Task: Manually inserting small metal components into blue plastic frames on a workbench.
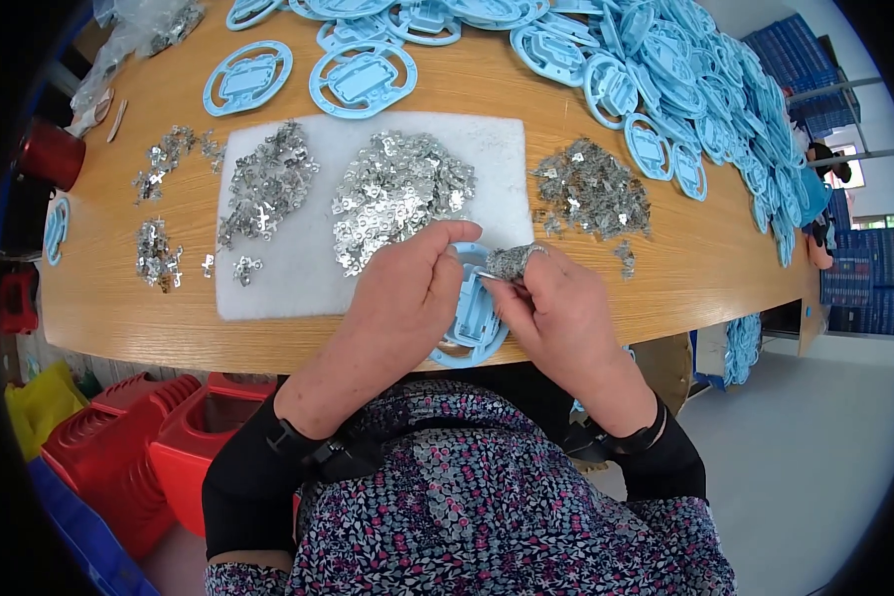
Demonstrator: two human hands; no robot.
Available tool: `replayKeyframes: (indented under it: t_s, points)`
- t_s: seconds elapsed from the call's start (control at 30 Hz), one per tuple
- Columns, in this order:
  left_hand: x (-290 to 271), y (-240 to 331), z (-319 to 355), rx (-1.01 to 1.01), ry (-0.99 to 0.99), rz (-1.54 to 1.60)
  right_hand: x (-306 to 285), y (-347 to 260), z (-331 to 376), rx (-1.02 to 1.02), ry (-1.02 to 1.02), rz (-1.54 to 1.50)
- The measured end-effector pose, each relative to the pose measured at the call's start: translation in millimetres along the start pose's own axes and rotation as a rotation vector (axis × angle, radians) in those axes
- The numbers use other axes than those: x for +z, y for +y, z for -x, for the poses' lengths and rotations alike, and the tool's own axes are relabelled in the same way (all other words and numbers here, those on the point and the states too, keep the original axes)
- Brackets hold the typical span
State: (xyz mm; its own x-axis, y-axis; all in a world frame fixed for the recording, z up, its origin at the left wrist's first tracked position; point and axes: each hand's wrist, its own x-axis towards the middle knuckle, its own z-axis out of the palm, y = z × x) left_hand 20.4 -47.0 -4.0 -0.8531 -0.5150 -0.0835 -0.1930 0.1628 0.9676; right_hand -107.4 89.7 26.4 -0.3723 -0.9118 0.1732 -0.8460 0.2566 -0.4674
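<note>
"What does the blue frame (475, 316) look like?"

"Pale blue plastic, glossy in places: a rounded outer ring with an oblong plate across its middle, raised ridges moulded on the plate, and gaps between plate and ring. The hands cover part of it."

"Which way does it point?"

"Its long axis runs from the person toward the far side of the counter (705, 283), the far end leaning slightly right. The ridged face is turned up toward the person's head."

"And where is it?"

"At the near edge of the counter, in front of the body, just right of the white mat's (298, 288) near part. I can't tell whether it rests on the wood or is lifted off it."

"What about the hands?"

"The left hand (404, 283) has its fingers curled, gripping the ring's far left part between thumb and forefinger. The right hand (563, 303) is bunched round a clump of silvery metal pieces (510, 260), and thumb and forefinger seem to pinch one thin piece (485, 276) over the plate, though it's too small to be certain."
</note>
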Motion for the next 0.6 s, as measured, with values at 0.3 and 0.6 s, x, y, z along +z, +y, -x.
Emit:
replayKeyframes:
  t_s: [0.3,0.6]
  points:
    - [-2,3,-3,-0.088,-0.070,-0.032,3,-1,5,0.070,0.021,-0.111]
    - [1,-6,-3,-0.025,-0.043,0.022,-11,0,13,0.019,-0.059,-0.126]
